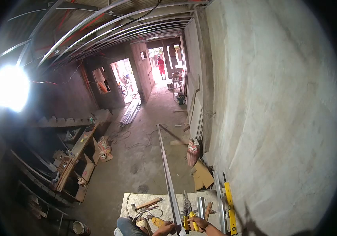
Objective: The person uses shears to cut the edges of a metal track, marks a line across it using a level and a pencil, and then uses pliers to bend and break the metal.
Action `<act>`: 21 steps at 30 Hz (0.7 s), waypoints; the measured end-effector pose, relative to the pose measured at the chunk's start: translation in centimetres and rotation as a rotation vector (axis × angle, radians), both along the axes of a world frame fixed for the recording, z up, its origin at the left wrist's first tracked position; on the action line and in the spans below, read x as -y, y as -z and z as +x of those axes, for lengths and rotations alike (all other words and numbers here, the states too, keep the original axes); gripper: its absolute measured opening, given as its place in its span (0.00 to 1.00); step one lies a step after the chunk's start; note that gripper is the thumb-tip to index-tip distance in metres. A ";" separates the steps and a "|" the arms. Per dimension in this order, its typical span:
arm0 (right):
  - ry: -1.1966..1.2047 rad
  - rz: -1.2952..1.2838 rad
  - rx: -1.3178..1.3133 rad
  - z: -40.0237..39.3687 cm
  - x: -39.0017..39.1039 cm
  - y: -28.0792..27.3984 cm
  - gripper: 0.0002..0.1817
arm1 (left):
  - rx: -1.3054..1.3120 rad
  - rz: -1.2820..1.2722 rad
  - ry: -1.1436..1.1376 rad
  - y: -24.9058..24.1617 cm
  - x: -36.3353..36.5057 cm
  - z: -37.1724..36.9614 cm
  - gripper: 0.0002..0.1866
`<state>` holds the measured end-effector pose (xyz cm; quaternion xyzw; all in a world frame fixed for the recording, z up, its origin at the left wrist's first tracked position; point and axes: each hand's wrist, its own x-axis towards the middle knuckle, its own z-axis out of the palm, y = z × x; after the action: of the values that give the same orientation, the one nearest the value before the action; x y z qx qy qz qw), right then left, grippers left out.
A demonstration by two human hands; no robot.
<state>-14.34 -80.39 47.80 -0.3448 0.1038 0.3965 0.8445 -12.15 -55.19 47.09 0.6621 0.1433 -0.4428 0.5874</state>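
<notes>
A long, thin metal channel (167, 173) runs from the bottom of the view out over the floor. My left hand (167, 228) is closed around its near end. Just to the right, my right hand (200, 224) grips the yellow handles of tin snips (187, 203), whose jaws point away from me beside the channel. Under both hands is a pale work board (168, 200). On it lie a hammer (147, 203), a yellow power tool (156, 221) with its cord, and short metal pieces (201, 206).
A yellow spirit level (230, 208) leans along the right wall (270, 118). Cardboard (203, 175) and a filled sack (193, 151) stand near that wall. Metal lengths (131, 111) lie by the doorway, where a person in red (161, 67) stands farther off. A cluttered wooden bench (78, 147) is at left.
</notes>
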 end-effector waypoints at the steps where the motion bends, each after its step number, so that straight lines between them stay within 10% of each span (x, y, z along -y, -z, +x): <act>1: 0.044 -0.028 -0.019 0.1 -0.9 0.7 0.20 | 0.100 0.014 0.032 1.0 -0.6 0.0 0.16; 14: -0.203 0.160 -0.090 2.5 -4.1 3.3 0.20 | 0.265 0.281 0.076 -11.8 -1.4 -2.0 0.22; 18: -0.238 -0.023 0.051 2.6 -5.1 1.9 0.22 | 0.206 0.046 -0.158 -1.7 -5.4 -2.6 0.21; 21: -0.249 0.046 0.292 2.2 -3.9 -4.1 0.18 | 0.296 0.080 -0.120 -3.0 -5.9 -3.2 0.18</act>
<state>-12.13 -76.50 51.90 -0.3893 -0.0725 0.4460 0.8027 -15.31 -49.33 50.13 0.7332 0.1123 -0.2985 0.6005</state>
